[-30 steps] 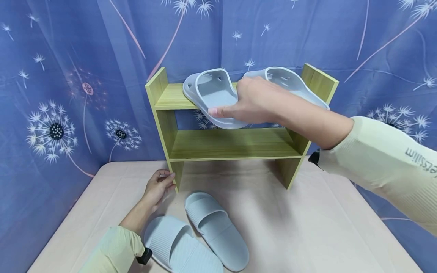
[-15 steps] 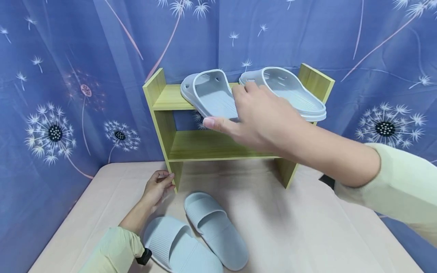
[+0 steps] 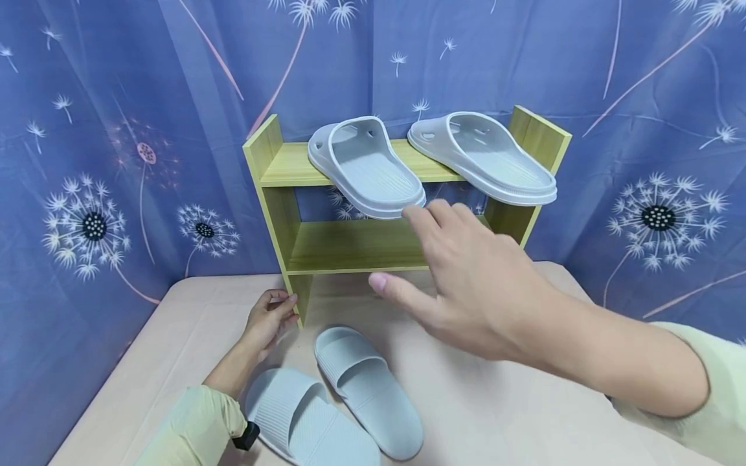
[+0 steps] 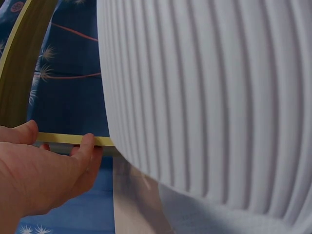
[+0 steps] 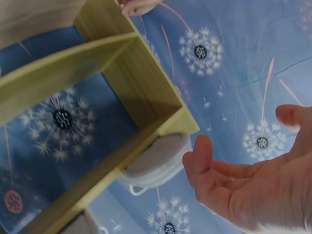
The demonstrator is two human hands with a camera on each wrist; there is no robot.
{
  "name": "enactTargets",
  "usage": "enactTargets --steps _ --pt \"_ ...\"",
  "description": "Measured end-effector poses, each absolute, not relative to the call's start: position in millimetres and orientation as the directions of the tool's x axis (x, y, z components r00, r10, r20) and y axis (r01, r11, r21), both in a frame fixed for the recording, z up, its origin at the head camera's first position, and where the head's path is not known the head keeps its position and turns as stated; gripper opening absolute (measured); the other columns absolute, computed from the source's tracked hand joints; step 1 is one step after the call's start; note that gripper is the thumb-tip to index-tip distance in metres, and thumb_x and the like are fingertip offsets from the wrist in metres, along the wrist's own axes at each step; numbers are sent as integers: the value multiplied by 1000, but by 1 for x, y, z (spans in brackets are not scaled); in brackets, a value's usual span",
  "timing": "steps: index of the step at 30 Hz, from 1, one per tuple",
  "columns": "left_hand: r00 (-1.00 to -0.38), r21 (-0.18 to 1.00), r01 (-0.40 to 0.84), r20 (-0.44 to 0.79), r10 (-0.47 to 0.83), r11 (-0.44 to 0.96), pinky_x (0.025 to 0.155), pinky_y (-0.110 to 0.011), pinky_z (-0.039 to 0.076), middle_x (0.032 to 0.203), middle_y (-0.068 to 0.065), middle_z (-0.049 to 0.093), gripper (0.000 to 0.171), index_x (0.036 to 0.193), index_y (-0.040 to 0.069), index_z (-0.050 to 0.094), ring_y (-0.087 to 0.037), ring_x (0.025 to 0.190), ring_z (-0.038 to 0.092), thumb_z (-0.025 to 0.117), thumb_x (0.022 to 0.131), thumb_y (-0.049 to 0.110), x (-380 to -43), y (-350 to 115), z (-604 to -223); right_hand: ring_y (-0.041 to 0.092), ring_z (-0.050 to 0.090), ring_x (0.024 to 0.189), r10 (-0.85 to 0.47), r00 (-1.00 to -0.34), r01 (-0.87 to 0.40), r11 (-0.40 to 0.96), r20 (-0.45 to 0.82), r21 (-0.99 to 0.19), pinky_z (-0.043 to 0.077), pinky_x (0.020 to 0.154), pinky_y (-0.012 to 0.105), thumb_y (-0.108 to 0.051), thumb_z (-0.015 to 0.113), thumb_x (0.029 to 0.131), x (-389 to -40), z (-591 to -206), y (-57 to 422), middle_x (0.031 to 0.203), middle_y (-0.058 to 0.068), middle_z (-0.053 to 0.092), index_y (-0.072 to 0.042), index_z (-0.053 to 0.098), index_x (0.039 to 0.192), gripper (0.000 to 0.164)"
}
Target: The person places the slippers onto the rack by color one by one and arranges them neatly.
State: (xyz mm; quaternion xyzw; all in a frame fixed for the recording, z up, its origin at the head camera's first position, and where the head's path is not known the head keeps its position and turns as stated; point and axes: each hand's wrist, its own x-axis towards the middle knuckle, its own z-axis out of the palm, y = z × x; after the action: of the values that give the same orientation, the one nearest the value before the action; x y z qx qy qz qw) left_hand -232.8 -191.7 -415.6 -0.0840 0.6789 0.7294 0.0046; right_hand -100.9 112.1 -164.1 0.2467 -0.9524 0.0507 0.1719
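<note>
A small wooden shoe rack (image 3: 355,246) stands at the back of the head view. On its top shelf sit two pale blue-grey clog slippers, one left of the middle (image 3: 375,171) and one on the right (image 3: 504,158), toes to the back. My left hand (image 3: 269,320) pinches the lower front edge of the rack's left side panel, as the left wrist view also shows. Holding nothing, my right hand (image 3: 478,285) hovers in front of the rack below the clogs, thumb spread from the fingers. In the right wrist view that hand (image 5: 253,180) appears apart from the rack.
Two ribbed pale blue slides, one at the front left (image 3: 320,427) and one beside it (image 3: 379,404), lie on the cloth-covered table (image 3: 175,330). A ribbed strap (image 4: 204,97) fills much of the left wrist view. Blue dandelion curtains (image 3: 192,129) hang behind and at the sides.
My right hand has let go of the left clog and drawn back, down and to the right. Both clogs stay on the top shelf. My left hand keeps its hold on the rack.
</note>
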Motion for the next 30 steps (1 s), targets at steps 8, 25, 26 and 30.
enactTargets --steps 8,25,26,30 --pt "-987 991 -117 -124 -106 -70 93 -32 55 102 -4 49 30 115 1 41 -12 86 55 59 97 17 -233 -191 -415 21 49 110 -478 -798 -530 847 366 -49 56 79 42 -68 50 87 -89 -193 126 121 5 50 -9 41 137 78" --pt "-988 992 -112 -118 -100 -59 96 -34 54 104 -6 48 29 115 -1 40 -13 87 55 58 97 14 -232 -191 -417 27 49 117 -418 -855 -480 862 307 -163 52 89 49 -61 64 81 -79 -270 142 121 6 52 -4 45 138 83" --pt "-988 992 -109 -115 -101 -60 95 -33 54 104 -6 49 30 115 -1 40 -13 87 55 58 97 14 -232 -191 -417 27 49 117 -410 -862 -473 863 299 -177 51 91 49 -61 65 81 -79 -274 143 120 6 52 -4 45 138 83" --pt "-989 993 -108 -113 -100 -49 95 -32 55 105 -7 49 31 115 -1 41 -13 88 56 59 97 15 -232 -191 -417 29 49 117 -383 -888 -441 866 253 -237 47 97 50 -63 64 81 -78 -287 143 121 7 52 -4 45 138 85"
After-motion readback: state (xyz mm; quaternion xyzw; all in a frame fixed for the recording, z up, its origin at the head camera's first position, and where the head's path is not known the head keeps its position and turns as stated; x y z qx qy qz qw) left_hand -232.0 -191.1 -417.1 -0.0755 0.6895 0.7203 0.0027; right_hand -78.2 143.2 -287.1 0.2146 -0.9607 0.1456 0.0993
